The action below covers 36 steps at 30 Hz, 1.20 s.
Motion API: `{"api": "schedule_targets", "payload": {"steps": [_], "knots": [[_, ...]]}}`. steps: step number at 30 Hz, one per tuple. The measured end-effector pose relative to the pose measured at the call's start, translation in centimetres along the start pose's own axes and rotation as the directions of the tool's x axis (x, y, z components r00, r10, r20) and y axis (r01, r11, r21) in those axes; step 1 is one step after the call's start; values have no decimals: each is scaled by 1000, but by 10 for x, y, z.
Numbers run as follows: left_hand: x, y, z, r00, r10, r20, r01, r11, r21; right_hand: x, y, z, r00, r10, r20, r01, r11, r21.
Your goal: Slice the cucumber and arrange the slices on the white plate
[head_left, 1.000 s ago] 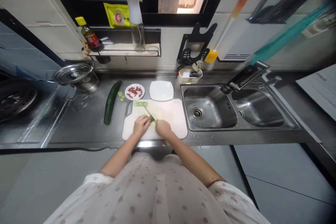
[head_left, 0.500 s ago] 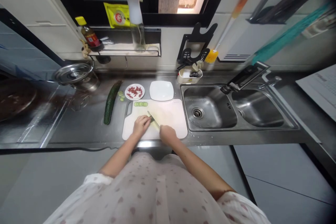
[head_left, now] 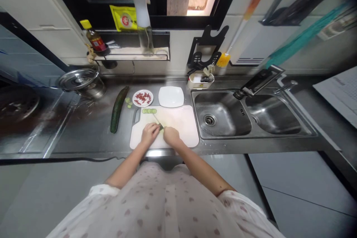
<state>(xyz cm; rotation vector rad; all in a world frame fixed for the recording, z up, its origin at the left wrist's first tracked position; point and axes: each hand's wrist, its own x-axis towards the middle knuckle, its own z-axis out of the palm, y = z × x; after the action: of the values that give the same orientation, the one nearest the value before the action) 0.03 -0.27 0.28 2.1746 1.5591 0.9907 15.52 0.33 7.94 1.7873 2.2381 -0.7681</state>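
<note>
My left hand (head_left: pixel 150 133) is curled over a piece of cucumber on the white cutting board (head_left: pixel 181 122); only a sliver of the green piece shows at its fingertips. My right hand (head_left: pixel 171 136) is closed round the handle of a knife (head_left: pixel 158 121), whose blade angles up and left beside my left fingers. A short row of cucumber slices (head_left: pixel 149 111) lies at the board's far edge. A whole cucumber (head_left: pixel 118 108) rests on the steel counter left of the board.
Behind the board stand a small plate of red chopped bits (head_left: pixel 142 97) and an empty white square plate (head_left: pixel 171 96). A double sink (head_left: pixel 223 113) lies to the right, a lidded steel pot (head_left: pixel 80 80) to the left. A shelf with bottles (head_left: pixel 134 50) runs along the wall.
My right hand drew the knife back toward the board's near edge half a second ago, and has now moved forward again beside my left hand. The left hand has stayed put.
</note>
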Motion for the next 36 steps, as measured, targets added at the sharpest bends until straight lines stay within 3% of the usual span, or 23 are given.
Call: {"api": "schedule_targets", "payload": {"steps": [6,15,36], "knots": [[0,0,0,1000,3,-6,-3,1000,11,3,-1,0,1000,-21,-15,21,1000,9],[-1,-2,1,1000,-6,-11,7,1000,9,-26,16,4,999,19,28,-16,997,-76],[0,1,1,1000,-13,-15,13,1000,-4,-7,11,4,1000,-10,29,12,998,-63]]}}
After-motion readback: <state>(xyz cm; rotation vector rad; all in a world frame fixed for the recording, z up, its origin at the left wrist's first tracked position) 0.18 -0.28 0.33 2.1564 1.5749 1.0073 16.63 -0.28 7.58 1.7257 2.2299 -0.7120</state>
